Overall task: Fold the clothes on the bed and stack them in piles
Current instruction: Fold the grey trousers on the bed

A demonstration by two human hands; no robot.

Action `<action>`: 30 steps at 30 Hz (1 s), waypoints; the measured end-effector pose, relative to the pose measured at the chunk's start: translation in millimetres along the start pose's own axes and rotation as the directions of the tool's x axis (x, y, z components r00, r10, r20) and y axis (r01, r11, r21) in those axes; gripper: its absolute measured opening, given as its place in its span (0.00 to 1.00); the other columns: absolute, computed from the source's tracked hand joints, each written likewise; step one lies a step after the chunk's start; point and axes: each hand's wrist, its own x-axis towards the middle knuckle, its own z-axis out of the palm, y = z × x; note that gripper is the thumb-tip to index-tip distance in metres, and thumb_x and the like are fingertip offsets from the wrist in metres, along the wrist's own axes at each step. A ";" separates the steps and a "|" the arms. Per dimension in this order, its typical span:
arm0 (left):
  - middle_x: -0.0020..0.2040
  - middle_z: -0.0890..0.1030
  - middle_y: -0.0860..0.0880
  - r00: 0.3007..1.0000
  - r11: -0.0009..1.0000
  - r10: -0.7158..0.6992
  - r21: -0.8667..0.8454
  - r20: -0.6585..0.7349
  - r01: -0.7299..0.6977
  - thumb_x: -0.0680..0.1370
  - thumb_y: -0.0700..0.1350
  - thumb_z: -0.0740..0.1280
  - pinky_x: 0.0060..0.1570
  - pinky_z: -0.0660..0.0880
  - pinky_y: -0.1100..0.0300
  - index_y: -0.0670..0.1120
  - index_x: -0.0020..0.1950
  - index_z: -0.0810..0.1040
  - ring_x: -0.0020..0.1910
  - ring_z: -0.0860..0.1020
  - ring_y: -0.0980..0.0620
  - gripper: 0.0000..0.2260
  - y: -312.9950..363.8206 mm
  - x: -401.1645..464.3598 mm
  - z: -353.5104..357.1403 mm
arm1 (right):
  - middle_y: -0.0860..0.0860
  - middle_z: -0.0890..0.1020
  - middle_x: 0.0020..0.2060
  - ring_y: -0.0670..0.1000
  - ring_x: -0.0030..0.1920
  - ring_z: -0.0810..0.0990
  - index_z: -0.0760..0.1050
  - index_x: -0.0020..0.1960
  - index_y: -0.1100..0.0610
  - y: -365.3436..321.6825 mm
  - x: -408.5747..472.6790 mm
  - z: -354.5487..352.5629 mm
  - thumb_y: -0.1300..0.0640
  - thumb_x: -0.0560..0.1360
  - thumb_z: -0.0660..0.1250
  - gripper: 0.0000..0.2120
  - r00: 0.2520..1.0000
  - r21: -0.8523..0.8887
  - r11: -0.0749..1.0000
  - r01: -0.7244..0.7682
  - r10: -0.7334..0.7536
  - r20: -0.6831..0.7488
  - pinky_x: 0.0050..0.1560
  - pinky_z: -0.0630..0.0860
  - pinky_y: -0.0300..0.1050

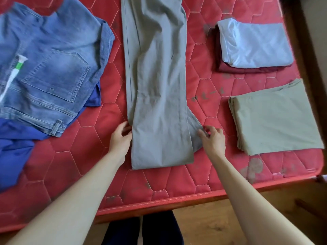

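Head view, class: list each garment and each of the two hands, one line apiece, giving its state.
grey trousers: laid lengthwise, partly folded
left hand: gripping trousers' left edge
right hand: pinching trousers' right edge
jeans: unfolded
blue garment: crumpled
khaki garment: folded
white garment: folded, stacked on maroon garment

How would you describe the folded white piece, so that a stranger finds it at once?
Look at the far right part of the red mattress. Two folded lots lie there; the white piece tops the farther one, on a dark red garment. The nearer olive cloth lies alone.
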 end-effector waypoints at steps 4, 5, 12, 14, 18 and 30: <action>0.70 0.69 0.52 0.999 0.999 -0.009 0.044 0.037 0.007 0.80 0.42 0.65 0.53 0.67 0.66 0.50 0.71 0.70 0.58 0.70 0.59 0.19 -1.1 5.6 3.1 | 0.52 0.76 0.51 0.55 0.57 0.74 0.81 0.52 0.55 -15.6 -12.3 1.7 0.41 0.77 0.62 0.18 0.999 0.133 0.991 0.000 0.007 -0.051 0.56 0.70 0.50; 0.69 0.68 0.52 0.999 0.999 0.005 0.054 0.032 -0.007 0.80 0.44 0.65 0.51 0.67 0.68 0.51 0.70 0.71 0.56 0.71 0.60 0.18 -0.3 5.6 3.1 | 0.52 0.76 0.50 0.55 0.55 0.73 0.81 0.49 0.55 -18.6 -20.1 3.6 0.40 0.75 0.63 0.19 0.994 0.075 0.997 0.021 -0.013 -0.111 0.56 0.70 0.51; 0.46 0.82 0.43 0.997 0.995 -0.064 0.071 -0.039 0.066 0.75 0.59 0.65 0.53 0.76 0.44 0.40 0.48 0.77 0.48 0.79 0.41 0.21 8.8 -33.0 -5.0 | 0.52 0.78 0.48 0.56 0.51 0.77 0.73 0.53 0.59 -12.2 -75.5 16.9 0.45 0.73 0.70 0.19 0.974 -0.018 0.999 -0.032 0.035 0.223 0.49 0.71 0.50; 0.44 0.83 0.39 0.993 0.995 -0.071 0.082 0.097 0.063 0.74 0.49 0.71 0.44 0.73 0.51 0.38 0.44 0.78 0.42 0.79 0.45 0.13 13.7 -47.8 -10.0 | 0.49 0.78 0.37 0.52 0.42 0.76 0.74 0.43 0.57 -17.3 -77.9 5.8 0.52 0.73 0.71 0.09 0.976 0.052 0.999 0.018 -0.029 0.216 0.41 0.69 0.47; 0.41 0.85 0.46 0.978 0.996 0.067 0.050 0.199 -0.078 0.74 0.40 0.72 0.40 0.74 0.60 0.44 0.42 0.81 0.40 0.80 0.54 0.02 70.2 -47.7 -8.8 | 0.42 0.77 0.30 0.39 0.31 0.74 0.80 0.40 0.53 -67.8 -53.5 -39.2 0.58 0.71 0.72 0.02 0.977 0.263 0.951 0.159 -0.190 0.093 0.34 0.67 0.35; 0.75 0.64 0.44 0.912 0.842 0.346 0.356 0.219 -0.405 0.83 0.52 0.55 0.65 0.58 0.62 0.45 0.77 0.58 0.73 0.63 0.46 0.24 207.0 40.0 96.4 | 0.57 0.70 0.57 0.53 0.56 0.70 0.70 0.63 0.58 -161.3 127.3 -92.8 0.49 0.81 0.55 0.17 0.987 0.277 0.948 0.157 -0.146 -0.059 0.57 0.66 0.47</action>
